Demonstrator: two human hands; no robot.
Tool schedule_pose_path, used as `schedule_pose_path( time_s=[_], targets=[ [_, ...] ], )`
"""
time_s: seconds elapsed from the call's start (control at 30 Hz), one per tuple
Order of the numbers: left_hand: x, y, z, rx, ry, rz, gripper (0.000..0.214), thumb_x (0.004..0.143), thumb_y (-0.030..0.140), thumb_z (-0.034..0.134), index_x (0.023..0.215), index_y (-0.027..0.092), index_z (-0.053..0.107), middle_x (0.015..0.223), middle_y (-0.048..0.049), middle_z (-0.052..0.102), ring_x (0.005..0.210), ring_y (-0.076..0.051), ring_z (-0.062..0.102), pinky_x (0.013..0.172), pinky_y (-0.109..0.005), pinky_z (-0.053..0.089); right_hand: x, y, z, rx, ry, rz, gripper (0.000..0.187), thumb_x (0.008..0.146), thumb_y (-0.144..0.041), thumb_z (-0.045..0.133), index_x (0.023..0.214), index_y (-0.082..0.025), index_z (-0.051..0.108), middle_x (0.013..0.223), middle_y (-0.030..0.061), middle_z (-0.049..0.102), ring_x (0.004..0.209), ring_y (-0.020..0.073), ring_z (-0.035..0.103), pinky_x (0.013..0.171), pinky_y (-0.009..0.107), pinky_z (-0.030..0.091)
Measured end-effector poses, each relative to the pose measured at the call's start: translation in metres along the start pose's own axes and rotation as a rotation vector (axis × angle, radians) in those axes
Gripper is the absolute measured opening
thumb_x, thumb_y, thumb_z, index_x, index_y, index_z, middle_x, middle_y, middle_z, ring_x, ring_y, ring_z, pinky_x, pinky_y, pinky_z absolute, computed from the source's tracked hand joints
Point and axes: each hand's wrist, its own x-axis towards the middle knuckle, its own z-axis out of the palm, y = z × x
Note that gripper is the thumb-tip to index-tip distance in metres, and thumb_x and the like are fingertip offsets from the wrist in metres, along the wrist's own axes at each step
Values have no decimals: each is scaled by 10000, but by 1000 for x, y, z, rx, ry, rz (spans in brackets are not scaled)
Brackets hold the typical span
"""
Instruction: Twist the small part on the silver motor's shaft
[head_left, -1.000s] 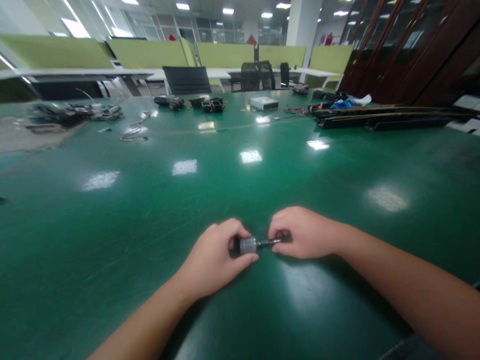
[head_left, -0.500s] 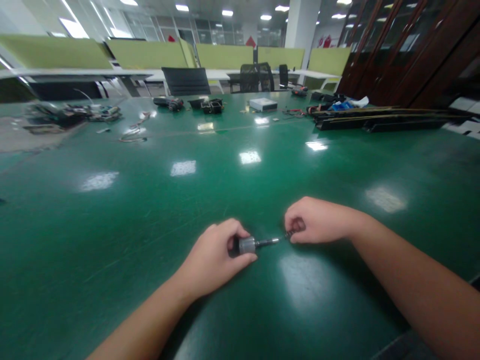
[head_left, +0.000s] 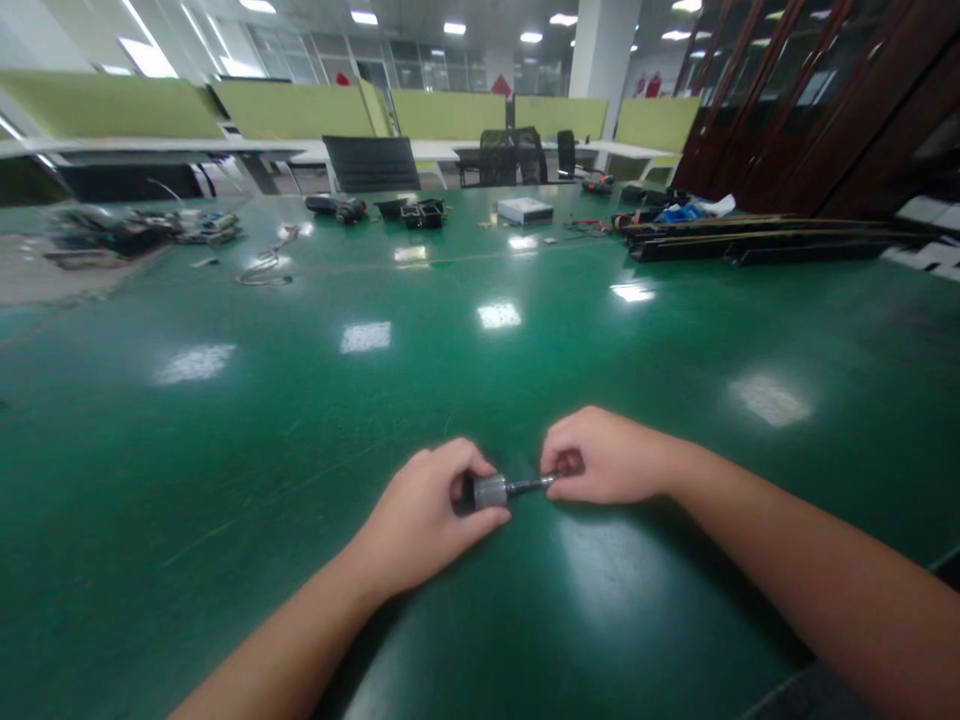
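Note:
My left hand (head_left: 427,515) is closed around a grey metal cylinder (head_left: 490,491) just above the green table (head_left: 315,420), thumb and fingers gripping its sides. From the cylinder's right end sticks out a thin dark shaft (head_left: 525,486) with a shinier tip, lying roughly level. My right hand (head_left: 600,455) pinches at that tip, with thumb and index finger pressed together. The small dark, spring-like part that showed in these fingers is now mostly covered by them. Whether it sits around the shaft or only touches it, I cannot tell.
Circuit boards and scrap parts (head_left: 142,230) lie at the far left, with a cable (head_left: 266,265) beside them. Toward the back are a power tool (head_left: 335,207), black parts (head_left: 420,211) and a white box (head_left: 525,209). Long dark strips (head_left: 750,240) lie at the back right.
My right hand has moved left, bringing its fingers from beyond the shaft's tip onto it. The left hand and the cylinder have stayed nearly still.

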Motion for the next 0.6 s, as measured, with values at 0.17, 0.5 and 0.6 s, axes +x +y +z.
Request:
schedule_pose_path(
  time_s=[0.17, 0.5, 0.6],
  targets=[
    [9, 0, 7, -15, 24, -11, 249, 753, 323, 777, 916, 224, 618, 769, 27, 595, 692, -177, 549, 624, -282, 361, 8, 0, 18, -61, 150, -91, 86, 818, -226, 720, 865, -156, 736, 806, 24, 685, 749, 140, 587, 694, 255, 409],
    [9, 7, 5, 11, 1, 23, 221, 882, 446, 652, 961, 241, 674, 754, 24, 621, 689, -172, 563, 664, -302, 366, 9, 1, 25, -30, 191, -108, 102, 854, -242, 702, 907, -164, 740, 812, 15, 686, 752, 133, 591, 702, 250, 412],
    [9, 7, 4, 16, -1, 23, 198, 868, 415, 672, 966, 243, 682, 750, 28, 622, 680, -167, 563, 657, -298, 364, 9, -1, 24, -7, 188, -102, 126, 815, -213, 727, 931, -164, 732, 807, 8, 681, 735, 127, 589, 691, 238, 421]
  ],
)
